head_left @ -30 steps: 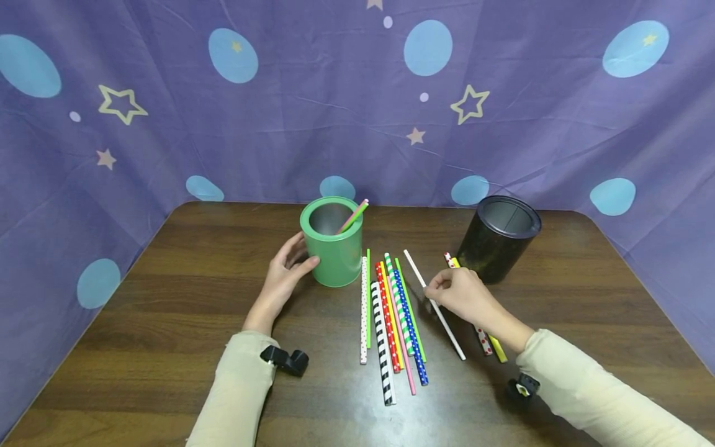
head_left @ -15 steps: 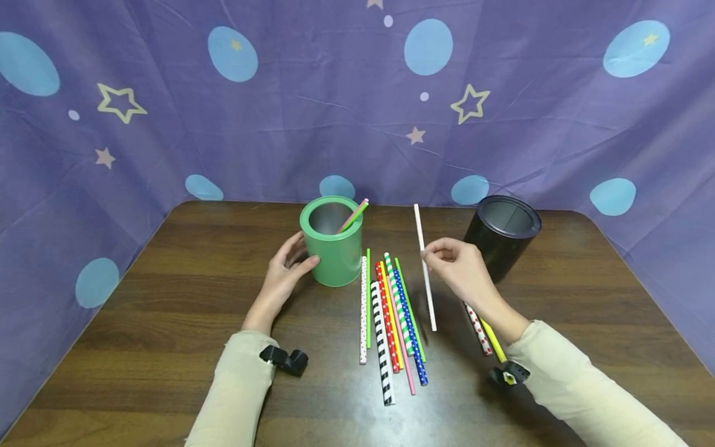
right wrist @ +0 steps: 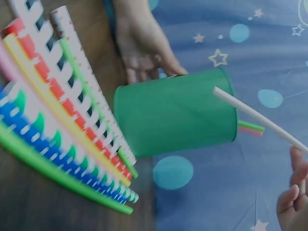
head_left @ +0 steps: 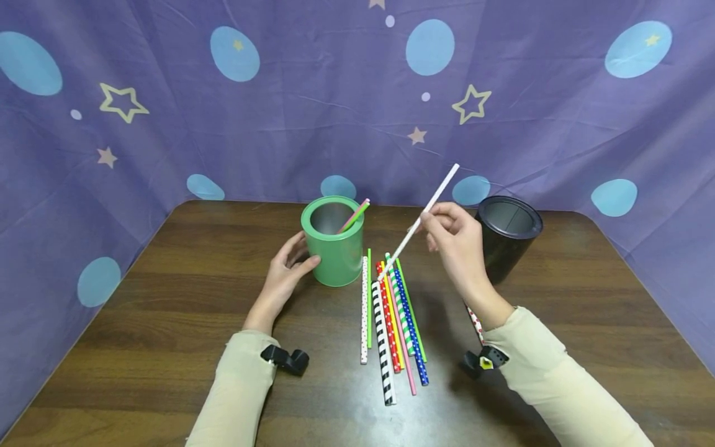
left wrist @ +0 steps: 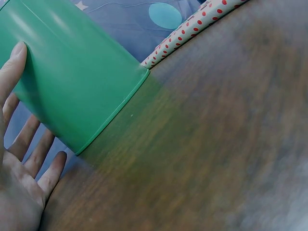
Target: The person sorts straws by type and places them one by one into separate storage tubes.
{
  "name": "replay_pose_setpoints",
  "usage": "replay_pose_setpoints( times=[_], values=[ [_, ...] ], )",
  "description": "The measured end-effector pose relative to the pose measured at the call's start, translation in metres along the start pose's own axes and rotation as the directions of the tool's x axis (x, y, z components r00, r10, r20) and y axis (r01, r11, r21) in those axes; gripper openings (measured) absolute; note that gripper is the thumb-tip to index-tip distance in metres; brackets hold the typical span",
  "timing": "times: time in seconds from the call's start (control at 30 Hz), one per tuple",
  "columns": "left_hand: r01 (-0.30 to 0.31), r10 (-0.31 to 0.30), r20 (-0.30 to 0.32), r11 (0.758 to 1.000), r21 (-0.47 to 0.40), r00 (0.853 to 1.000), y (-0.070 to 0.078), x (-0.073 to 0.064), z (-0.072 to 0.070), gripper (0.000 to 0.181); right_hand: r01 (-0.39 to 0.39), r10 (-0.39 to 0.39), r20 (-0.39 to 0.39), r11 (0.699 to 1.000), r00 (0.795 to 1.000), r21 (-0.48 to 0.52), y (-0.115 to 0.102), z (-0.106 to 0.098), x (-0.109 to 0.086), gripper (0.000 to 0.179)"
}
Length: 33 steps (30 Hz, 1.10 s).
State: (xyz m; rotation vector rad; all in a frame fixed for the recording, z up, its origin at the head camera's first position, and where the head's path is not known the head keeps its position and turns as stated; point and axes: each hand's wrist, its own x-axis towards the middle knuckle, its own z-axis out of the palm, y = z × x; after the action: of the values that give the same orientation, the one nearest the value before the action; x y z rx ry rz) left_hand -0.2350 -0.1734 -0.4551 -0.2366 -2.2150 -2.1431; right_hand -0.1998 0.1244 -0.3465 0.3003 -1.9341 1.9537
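Pinching one slim, straight white straw [head_left: 404, 242] in a narrow grip of thumb and fingers, the right hand [head_left: 457, 242] holds it aslant in the air, between the green can [head_left: 337, 264] and the black can [head_left: 507, 248]. The left hand [head_left: 287, 273] is spread wide around the green can, thumb and fingers along its smooth, glossy, cylindrical wall. Two thin straws lean out over its rounded rim, one lime [right wrist: 250, 126] and one rose [right wrist: 250, 131].

At least nine straws lie loosely side by side on the table: one red-speckled white [head_left: 364, 310], one black-and-white striped [head_left: 383, 347], one dotted red [head_left: 393, 347], one yellow [head_left: 393, 323], one pink [head_left: 406, 360], one green-and-white spiral [head_left: 399, 304], one dotted blue [head_left: 411, 329] and two plain green straws [head_left: 369, 298]. Another spotted straw [head_left: 475, 324] shows partly beneath the right forearm.

Two pale, creased cloth sleeves [head_left: 234, 385] each meet a black wrist device [head_left: 286, 360]. The table [head_left: 184, 298] has brown wood grain; behind hangs wrinkled purple fabric [head_left: 313, 93] printed with blue ovals and stars.
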Motion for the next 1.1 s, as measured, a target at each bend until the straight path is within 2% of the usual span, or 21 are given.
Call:
replay_pose_setpoints(
  times=[0.17, 0.5, 0.83, 0.93, 1.1],
  values=[
    [0.000, 0.000, 0.003, 1.000, 0.010, 1.000, 0.000, 0.000, 0.000, 0.067, 0.099, -0.089, -0.098, 0.990, 0.991, 0.104, -0.007, 0.013, 0.007, 0.011],
    [0.007, -0.007, 0.004, 1.000, 0.014, 1.000, 0.000, 0.000, 0.001, 0.066, 0.148, -0.109, -0.166, 0.958, 0.980, 0.245, -0.010, 0.037, 0.019, 0.013],
    [-0.001, 0.001, -0.006, 1.000, 0.015, 1.000, 0.000, 0.000, 0.001, 0.066, 0.138, -0.103, -0.202, 0.976, 0.974, 0.170, 0.007, 0.055, 0.026, 0.009],
    [-0.002, 0.002, -0.007, 1.000, 0.010, 1.000, 0.001, -0.001, 0.001, 0.066, 0.112, -0.086, -0.177, 0.983, 0.980, 0.143, 0.012, 0.058, 0.026, 0.002],
    [0.000, 0.000, -0.003, 1.000, 0.009, 1.000, 0.001, -0.001, 0.001, 0.066, 0.045, -0.033, -0.107, 0.993, 0.994, 0.111, 0.019, 0.063, 0.022, 0.012]
  ],
)
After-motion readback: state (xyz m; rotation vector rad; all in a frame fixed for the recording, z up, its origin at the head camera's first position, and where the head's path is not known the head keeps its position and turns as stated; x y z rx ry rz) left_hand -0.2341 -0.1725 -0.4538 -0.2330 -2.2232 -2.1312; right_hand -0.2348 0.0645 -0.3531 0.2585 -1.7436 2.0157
